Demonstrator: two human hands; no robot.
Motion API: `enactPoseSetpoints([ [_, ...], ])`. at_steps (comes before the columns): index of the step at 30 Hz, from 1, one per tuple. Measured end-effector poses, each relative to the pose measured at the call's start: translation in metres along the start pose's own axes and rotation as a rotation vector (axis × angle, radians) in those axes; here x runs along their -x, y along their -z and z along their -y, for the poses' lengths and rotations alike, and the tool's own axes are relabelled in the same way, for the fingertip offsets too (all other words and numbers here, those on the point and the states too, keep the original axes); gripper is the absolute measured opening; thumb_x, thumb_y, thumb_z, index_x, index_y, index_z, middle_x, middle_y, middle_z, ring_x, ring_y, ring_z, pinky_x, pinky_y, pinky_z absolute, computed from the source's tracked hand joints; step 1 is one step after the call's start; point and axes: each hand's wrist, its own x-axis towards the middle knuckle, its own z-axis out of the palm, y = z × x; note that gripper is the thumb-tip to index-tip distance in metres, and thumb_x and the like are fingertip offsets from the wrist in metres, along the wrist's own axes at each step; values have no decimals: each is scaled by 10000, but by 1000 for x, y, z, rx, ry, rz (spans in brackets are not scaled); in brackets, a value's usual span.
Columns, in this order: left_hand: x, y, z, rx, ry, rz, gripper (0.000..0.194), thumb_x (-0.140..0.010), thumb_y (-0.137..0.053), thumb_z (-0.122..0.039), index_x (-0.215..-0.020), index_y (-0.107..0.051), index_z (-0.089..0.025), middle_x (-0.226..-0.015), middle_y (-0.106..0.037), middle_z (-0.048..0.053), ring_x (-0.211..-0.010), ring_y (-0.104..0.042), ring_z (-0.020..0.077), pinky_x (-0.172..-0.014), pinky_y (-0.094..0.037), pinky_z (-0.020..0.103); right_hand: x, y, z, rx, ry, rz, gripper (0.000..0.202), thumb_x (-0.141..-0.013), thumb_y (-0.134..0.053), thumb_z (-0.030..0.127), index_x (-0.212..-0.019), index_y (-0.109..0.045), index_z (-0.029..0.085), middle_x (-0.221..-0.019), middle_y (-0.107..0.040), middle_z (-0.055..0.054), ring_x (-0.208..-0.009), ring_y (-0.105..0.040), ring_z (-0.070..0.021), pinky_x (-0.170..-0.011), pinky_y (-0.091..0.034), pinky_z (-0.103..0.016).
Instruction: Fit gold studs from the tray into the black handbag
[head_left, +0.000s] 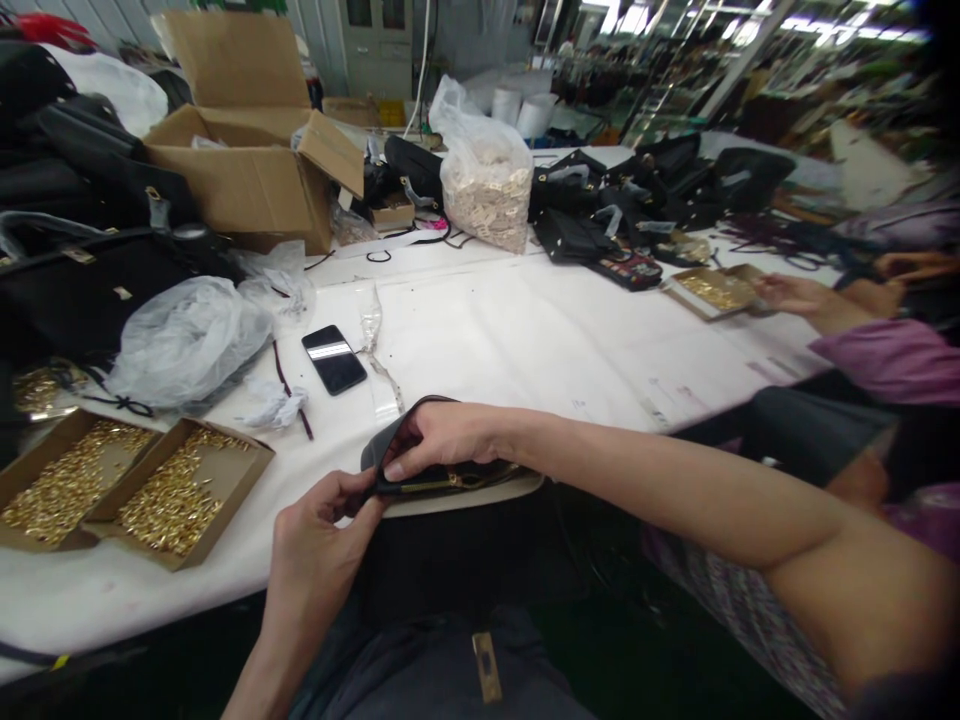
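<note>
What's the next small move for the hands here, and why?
Probably ease the right hand back slightly and widen the mouth of the soft black bag with the pale-edged opening. The right fingers reach inside and are partly hidden, while the left hand pinches the left corner, which should steady it.

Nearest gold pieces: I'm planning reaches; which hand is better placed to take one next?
Left, probably: the left hand holds the black bag nearer those gold pieces; the right hand reaches inside.
</note>
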Motion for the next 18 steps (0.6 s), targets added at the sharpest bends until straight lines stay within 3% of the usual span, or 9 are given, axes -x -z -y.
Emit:
enactPoseSetpoints([
  [7, 0, 3, 6, 76, 16, 46, 351, -891, -864, -423, -1163, -829, -204, -1035, -829, 57, -938, -790, 248, -820, -633, 283, 3, -1, 5, 219, 43, 75, 228, -849, -872, 349, -938, -774, 163, -879, -738, 8, -806, -610, -139, -770, -474, -249],
  [13, 2, 5, 0, 236, 42, 131, 433, -896, -902, -461, -1233, -830, -199, -1141, -835, 85, -1038, -800, 268, -945, -641, 306, 16, -2, 3, 347, 141, -18, 243, -931, -821, 389, -1046, -784, 179, -960, -759, -9, -863, -636, -153, -792, -480, -256],
  [18, 5, -3, -3, 218, 25, 98, 397, -955, -831, -458, -1265, -830, -209, -1195, -828, 91, -1110, -791, 288, -954, -640, 325, 28, -3, -3, 310, 164, -74, 271, -917, -841, 400, -1088, -796, 194, -1054, -791, -18, -966, -685, -181, -913, -521, -292],
])
